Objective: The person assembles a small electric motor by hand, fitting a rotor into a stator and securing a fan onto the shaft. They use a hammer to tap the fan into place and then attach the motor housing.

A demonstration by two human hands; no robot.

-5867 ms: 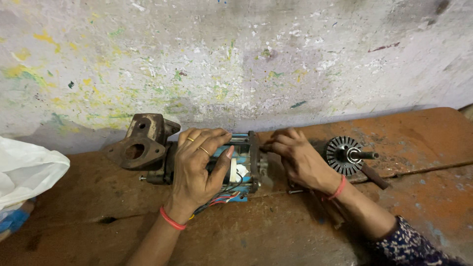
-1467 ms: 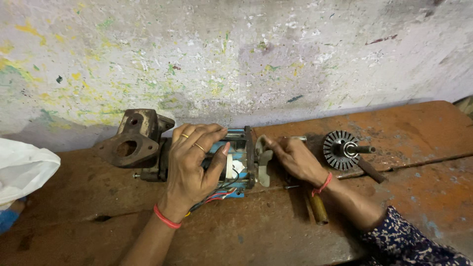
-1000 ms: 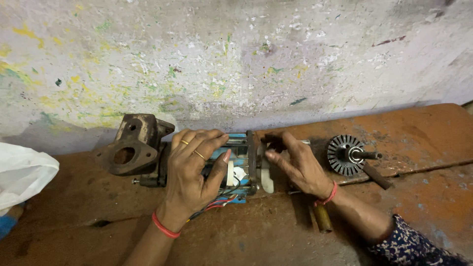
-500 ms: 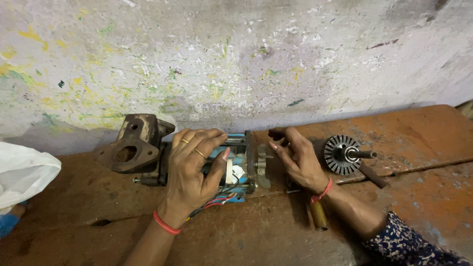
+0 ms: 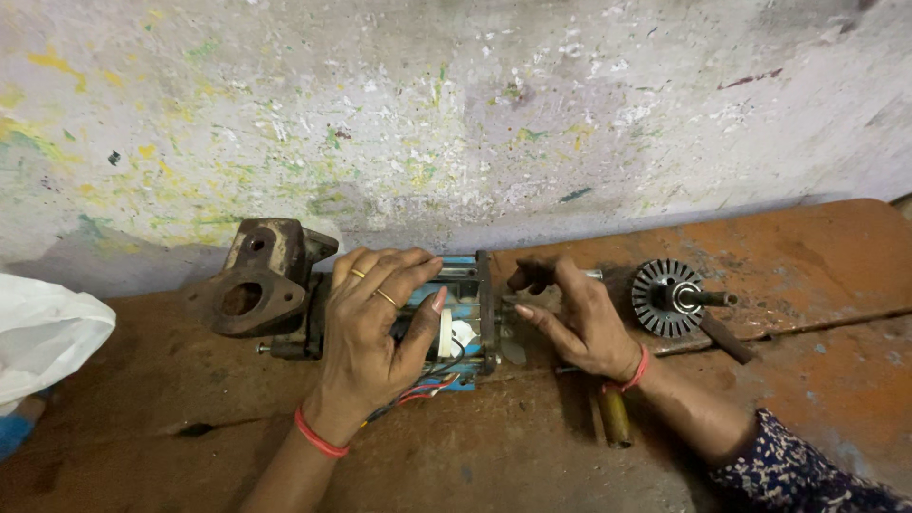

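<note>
A blue motor body (image 5: 456, 328) with coloured wires lies on a rusty brown bench (image 5: 779, 256) against a paint-flecked wall. My left hand (image 5: 375, 337) is clamped over its top, thumb on the right side. At the motor's right end plate my right hand (image 5: 575, 318) rests with fingers curled on a thin metal rod or bolt; what the fingertips pinch is hidden. A rusty cast pump housing (image 5: 252, 285) is joined to the motor's left end.
A finned rotor with a shaft (image 5: 673, 297) lies right of my right hand. A tool with a yellow-brown handle (image 5: 613, 416) sits under my right wrist. A white plastic bag (image 5: 43, 332) is at the left edge.
My right hand has shifted about at the motor's right end, fingers moving up toward the top bolt. My left hand has kept its grip on the motor.
</note>
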